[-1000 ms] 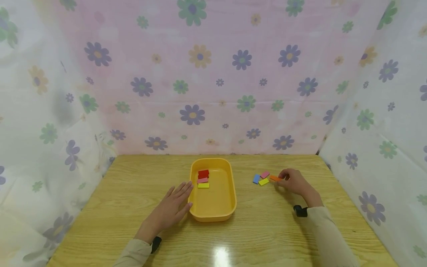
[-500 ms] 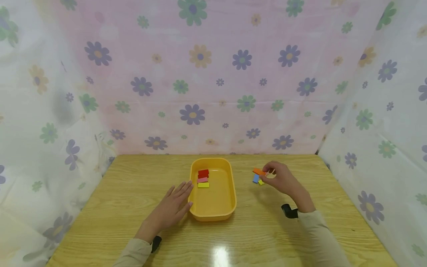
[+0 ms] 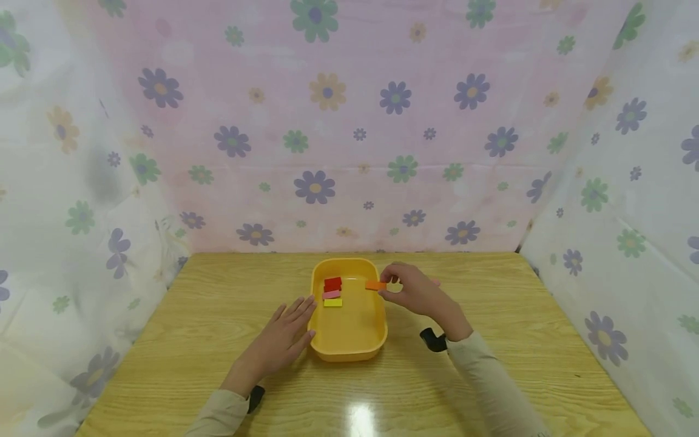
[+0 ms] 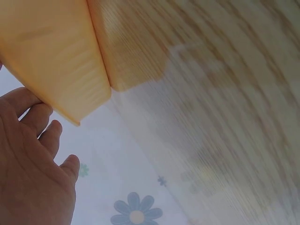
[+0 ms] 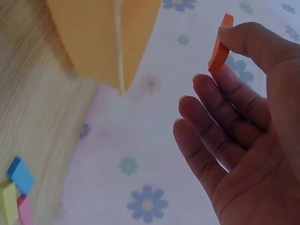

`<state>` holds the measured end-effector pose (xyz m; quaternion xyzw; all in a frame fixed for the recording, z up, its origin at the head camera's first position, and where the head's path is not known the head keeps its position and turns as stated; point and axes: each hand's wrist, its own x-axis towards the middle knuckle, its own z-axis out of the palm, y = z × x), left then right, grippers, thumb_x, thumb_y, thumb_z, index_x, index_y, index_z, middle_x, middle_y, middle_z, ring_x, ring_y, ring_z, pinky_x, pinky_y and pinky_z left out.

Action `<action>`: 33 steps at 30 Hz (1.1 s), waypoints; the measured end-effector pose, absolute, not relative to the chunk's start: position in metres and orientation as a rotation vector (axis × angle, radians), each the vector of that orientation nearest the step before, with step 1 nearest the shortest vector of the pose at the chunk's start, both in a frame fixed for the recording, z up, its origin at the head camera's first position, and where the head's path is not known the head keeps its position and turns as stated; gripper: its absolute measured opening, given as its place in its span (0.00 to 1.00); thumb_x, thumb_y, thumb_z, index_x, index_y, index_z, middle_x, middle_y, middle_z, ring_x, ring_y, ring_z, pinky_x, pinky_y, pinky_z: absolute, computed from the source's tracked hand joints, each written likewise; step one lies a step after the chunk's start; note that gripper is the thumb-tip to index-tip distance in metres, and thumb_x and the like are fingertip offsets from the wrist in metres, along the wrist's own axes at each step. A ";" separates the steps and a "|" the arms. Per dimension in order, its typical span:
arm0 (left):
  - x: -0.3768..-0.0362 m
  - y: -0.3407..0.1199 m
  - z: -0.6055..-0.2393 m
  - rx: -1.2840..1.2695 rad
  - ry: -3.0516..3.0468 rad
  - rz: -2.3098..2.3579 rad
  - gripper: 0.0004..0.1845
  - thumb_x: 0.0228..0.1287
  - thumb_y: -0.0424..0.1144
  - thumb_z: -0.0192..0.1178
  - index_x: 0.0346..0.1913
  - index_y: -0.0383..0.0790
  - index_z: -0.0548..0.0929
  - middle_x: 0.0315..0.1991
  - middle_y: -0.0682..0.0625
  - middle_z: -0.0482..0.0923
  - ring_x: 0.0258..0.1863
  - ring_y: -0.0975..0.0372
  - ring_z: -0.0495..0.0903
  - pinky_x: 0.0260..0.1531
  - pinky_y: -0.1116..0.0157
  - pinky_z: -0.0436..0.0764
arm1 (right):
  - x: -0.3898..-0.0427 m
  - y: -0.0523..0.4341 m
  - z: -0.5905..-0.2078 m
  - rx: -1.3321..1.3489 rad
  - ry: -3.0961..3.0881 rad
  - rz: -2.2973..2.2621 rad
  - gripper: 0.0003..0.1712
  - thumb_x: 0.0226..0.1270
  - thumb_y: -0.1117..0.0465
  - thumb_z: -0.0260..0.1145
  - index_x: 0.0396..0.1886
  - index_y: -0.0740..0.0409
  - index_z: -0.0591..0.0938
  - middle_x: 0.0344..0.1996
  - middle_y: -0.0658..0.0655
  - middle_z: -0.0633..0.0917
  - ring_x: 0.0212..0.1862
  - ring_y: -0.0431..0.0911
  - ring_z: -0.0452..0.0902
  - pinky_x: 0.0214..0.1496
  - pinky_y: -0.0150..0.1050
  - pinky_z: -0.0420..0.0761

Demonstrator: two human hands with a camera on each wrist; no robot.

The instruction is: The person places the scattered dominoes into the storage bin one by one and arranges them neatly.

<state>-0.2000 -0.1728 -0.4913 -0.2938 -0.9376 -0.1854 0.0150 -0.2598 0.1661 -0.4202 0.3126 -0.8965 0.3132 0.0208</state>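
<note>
My right hand [image 3: 415,291] pinches an orange block [image 3: 374,285], thin and rectangular like a domino, between thumb and index finger. In the head view the block overlaps the right rim of the yellow tray [image 3: 349,355]; the right wrist view shows the same orange block [image 5: 221,44] with the other fingers spread below it. My left hand [image 3: 278,340] lies with straight fingers against the tray's left rim, and the left wrist view shows its fingertips at the tray wall [image 4: 61,56]. Inside the tray, at its left side, are red blocks [image 3: 332,283], a pink block [image 3: 331,295] and a yellow block [image 3: 333,303].
Right of the tray, mostly hidden behind my right hand in the head view, lie a blue block [image 5: 20,176], a yellow block [image 5: 8,201] and a pink block [image 5: 26,211] on the wooden table [image 3: 218,291]. Flowered cloth [image 3: 349,121] stands around the table's back and sides.
My right hand has lifted the orange block from beside the loose blocks and carried it left to the tray's right rim. The left hand has stayed in place.
</note>
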 end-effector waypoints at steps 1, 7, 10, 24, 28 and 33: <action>-0.200 -0.173 -0.491 -0.915 -2.921 -0.573 0.35 0.81 0.52 0.47 0.80 0.37 0.56 0.81 0.45 0.52 0.81 0.49 0.50 0.77 0.40 0.49 | -0.261 0.162 -0.420 0.994 -2.772 0.990 0.07 0.67 0.61 0.72 0.41 0.54 0.82 0.36 0.47 0.82 0.41 0.48 0.76 0.49 0.47 0.81; -0.200 -0.173 -0.492 -0.909 -2.939 -0.551 0.35 0.81 0.52 0.47 0.80 0.36 0.55 0.81 0.45 0.51 0.81 0.49 0.49 0.78 0.40 0.48 | -0.271 0.139 -0.420 1.073 -2.765 1.090 0.08 0.67 0.60 0.72 0.42 0.54 0.82 0.38 0.48 0.82 0.43 0.51 0.77 0.49 0.47 0.81; -0.200 -0.173 -0.493 -0.902 -2.941 -0.554 0.35 0.81 0.51 0.47 0.80 0.36 0.55 0.81 0.45 0.51 0.81 0.49 0.50 0.78 0.41 0.48 | -0.276 0.129 -0.419 1.080 -2.772 1.145 0.08 0.67 0.60 0.72 0.42 0.55 0.82 0.38 0.50 0.83 0.44 0.53 0.78 0.50 0.50 0.82; -0.199 -0.171 -0.492 -0.888 -2.930 -0.597 0.34 0.81 0.50 0.49 0.80 0.38 0.57 0.81 0.48 0.51 0.81 0.49 0.50 0.77 0.40 0.48 | -0.293 0.100 -0.420 1.116 -2.690 1.271 0.08 0.64 0.63 0.74 0.39 0.60 0.84 0.36 0.55 0.84 0.40 0.51 0.80 0.48 0.47 0.85; -0.199 -0.170 -0.490 -0.897 -2.921 -0.588 0.34 0.81 0.49 0.50 0.80 0.36 0.58 0.81 0.46 0.52 0.80 0.47 0.52 0.77 0.39 0.49 | -0.299 0.098 -0.426 1.072 -2.685 1.348 0.08 0.63 0.64 0.74 0.40 0.61 0.85 0.36 0.56 0.85 0.38 0.48 0.81 0.44 0.40 0.87; -0.199 -0.170 -0.490 -0.891 -2.922 -0.579 0.34 0.81 0.50 0.49 0.80 0.36 0.58 0.81 0.46 0.53 0.80 0.47 0.52 0.77 0.39 0.49 | -0.305 0.095 -0.437 0.943 -2.744 1.416 0.09 0.62 0.63 0.75 0.39 0.62 0.86 0.35 0.56 0.86 0.35 0.41 0.80 0.40 0.31 0.84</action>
